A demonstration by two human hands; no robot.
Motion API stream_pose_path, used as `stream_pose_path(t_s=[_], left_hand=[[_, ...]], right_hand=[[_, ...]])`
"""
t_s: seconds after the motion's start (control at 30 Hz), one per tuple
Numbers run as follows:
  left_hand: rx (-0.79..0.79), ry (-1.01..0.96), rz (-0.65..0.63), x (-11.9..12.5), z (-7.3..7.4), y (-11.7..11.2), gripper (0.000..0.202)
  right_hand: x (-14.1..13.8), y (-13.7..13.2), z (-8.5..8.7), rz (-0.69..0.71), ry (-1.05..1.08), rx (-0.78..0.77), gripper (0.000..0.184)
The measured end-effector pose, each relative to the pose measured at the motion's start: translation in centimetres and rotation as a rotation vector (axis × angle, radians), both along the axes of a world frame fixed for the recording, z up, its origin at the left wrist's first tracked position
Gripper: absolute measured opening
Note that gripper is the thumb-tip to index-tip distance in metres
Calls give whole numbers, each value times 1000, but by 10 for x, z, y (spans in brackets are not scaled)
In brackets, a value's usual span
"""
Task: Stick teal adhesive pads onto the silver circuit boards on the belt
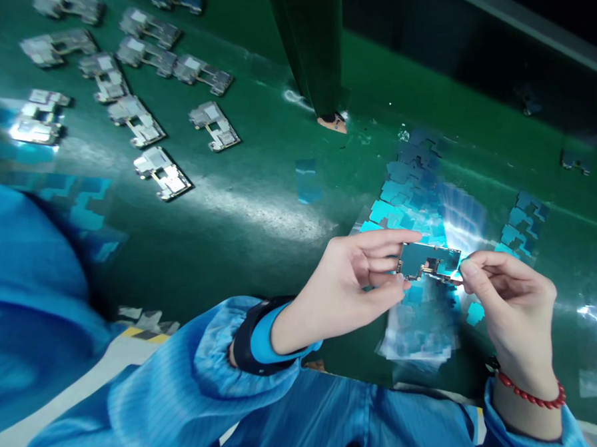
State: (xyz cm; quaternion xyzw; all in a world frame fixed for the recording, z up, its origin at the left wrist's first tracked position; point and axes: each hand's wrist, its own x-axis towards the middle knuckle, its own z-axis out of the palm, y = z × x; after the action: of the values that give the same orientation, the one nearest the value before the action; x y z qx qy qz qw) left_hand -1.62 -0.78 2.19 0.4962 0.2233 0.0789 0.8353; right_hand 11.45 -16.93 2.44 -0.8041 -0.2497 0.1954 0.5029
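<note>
Between my two hands is a small circuit board, dark on its face with metal-edged contacts. My left hand grips its left end between the fingers and the thumb. At the other end, my right hand pinches the corner with thumb and forefinger. Just below and behind the board lies a stack of clear sheets bearing blue film cut-outs. The blue pieces catch a bright glare near my right fingertips.
Several circuit boards lie scattered on the green mat at left. A dark post rises at the back centre. More blue film pieces are at right. Another person's blue sleeve fills the lower left.
</note>
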Motion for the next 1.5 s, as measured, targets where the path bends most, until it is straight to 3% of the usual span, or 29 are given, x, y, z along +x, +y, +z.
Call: stream_pose_path(t_s=[0.87,1.13,1.5], left_hand=[[50,14,12,-1,0,0,45],[72,66,54,2,2,0,32],[50,87,68,2,3,-1,30]], right_hand=[[-1,1,0,-11,-28,-21,7],[-1,3,1,-13,-24,-20,5],[-3,3,3,-12,-3,-18,4]])
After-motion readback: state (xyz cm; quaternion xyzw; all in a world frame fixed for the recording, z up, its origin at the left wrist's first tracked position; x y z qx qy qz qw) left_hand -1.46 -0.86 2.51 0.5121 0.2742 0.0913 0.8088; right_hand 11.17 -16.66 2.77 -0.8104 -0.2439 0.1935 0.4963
